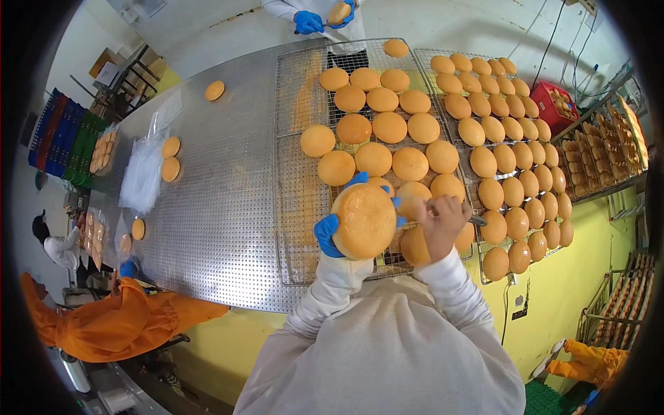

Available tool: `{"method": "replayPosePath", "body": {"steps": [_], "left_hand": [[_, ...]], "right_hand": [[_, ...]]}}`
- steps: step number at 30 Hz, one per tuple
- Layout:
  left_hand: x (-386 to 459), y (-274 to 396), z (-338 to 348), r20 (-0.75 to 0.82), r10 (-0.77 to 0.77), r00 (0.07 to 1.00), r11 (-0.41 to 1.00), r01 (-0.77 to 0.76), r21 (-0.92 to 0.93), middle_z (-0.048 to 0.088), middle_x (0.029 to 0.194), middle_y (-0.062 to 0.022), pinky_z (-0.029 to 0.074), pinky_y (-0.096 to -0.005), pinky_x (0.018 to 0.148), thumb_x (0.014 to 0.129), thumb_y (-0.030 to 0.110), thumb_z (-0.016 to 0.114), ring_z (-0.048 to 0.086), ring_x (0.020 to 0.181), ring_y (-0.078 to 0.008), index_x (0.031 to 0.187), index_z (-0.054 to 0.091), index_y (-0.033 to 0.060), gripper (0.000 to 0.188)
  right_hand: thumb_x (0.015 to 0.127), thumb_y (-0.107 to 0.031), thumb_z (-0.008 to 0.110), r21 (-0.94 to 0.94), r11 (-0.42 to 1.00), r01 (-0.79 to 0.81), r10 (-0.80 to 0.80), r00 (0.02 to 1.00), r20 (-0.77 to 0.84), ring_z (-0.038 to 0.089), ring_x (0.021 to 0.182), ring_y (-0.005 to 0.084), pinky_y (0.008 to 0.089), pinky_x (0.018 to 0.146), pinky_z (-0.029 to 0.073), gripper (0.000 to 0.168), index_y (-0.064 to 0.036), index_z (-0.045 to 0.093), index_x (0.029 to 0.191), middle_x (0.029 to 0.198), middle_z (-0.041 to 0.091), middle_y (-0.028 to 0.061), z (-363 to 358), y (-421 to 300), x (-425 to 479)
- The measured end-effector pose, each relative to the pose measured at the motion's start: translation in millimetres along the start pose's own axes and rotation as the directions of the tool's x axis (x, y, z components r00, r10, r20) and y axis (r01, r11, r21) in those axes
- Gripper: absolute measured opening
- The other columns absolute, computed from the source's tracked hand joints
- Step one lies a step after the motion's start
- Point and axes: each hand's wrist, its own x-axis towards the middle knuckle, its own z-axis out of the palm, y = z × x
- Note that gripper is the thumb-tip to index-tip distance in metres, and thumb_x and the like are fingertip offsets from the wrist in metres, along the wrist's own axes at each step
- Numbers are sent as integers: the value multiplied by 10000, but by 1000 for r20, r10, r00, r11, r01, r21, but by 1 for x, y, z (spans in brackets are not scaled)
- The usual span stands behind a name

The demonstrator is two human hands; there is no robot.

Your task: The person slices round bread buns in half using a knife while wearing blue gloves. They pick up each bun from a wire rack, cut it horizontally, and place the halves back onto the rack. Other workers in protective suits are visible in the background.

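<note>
My left hand [328, 234], in a blue glove, holds a large round golden bun [364, 221] with its fingers round the edge. Beside it, my bare right hand [445, 220] is closed on a tool with a dark handle [477, 220]; the tool's front end is blurred, so its kind cannot be told. Beneath both hands lies a wire cooling rack [306, 270] with rows of round buns [389, 127]. A second wire rack [485, 267], to the right, bears more buns [494, 226], some of them glossy.
Clear plastic bags [141, 174] and several buns [170, 169] lie on the perforated metal table [223, 207] to the left. Across the table a co-worker's gloved hands [309, 23] hold a bun. A person in orange [111, 327] works at lower left. A red crate [552, 106] stands at right.
</note>
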Motion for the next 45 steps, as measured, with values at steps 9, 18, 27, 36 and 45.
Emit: {"method": "replayPosePath", "body": {"steps": [9,18,27,36,45], "left_hand": [[-7,-15,-3,-82,48,996,959,-23,284,401,1285,-133,358,-426,987,698,389,656,415,1174,-307,1335,288,33,817],[-23,35,-27,213,241,947,-119,-189,975,401,1290,-140,348,-396,978,675,400,691,428,1160,-282,1316,343,50,809],[50,-2,-118,-121,-106,987,-907,-46,418,336,1322,-182,278,-430,1024,591,443,743,331,1206,-372,1315,355,139,876],[48,-32,-122,-260,-160,952,968,203,148,433,1218,-165,427,-576,848,653,317,677,504,1027,-395,1327,332,185,769],[15,-30,7,-69,-9,998,1000,10,20,441,1231,-192,355,-543,954,659,389,654,457,1108,-407,1354,261,121,842]], "right_hand": [[647,-380,705,-19,998,-54,55,998,24,459,658,147,313,681,267,252,-177,556,656,617,435,-34,5,-14,9],[703,-254,690,-16,965,-260,260,964,47,506,627,170,307,692,291,172,-123,581,673,625,532,-10,20,23,1],[733,-238,689,53,886,-460,461,887,-7,481,578,145,315,676,285,187,-117,566,662,567,494,-26,1,60,-31],[641,-231,742,41,974,-221,220,975,34,430,566,157,315,665,269,276,-131,488,600,579,452,-19,-14,10,-38],[593,-301,740,-55,998,-22,16,996,-90,438,613,190,340,665,265,320,-128,471,583,610,464,-7,-25,5,-21]]}}
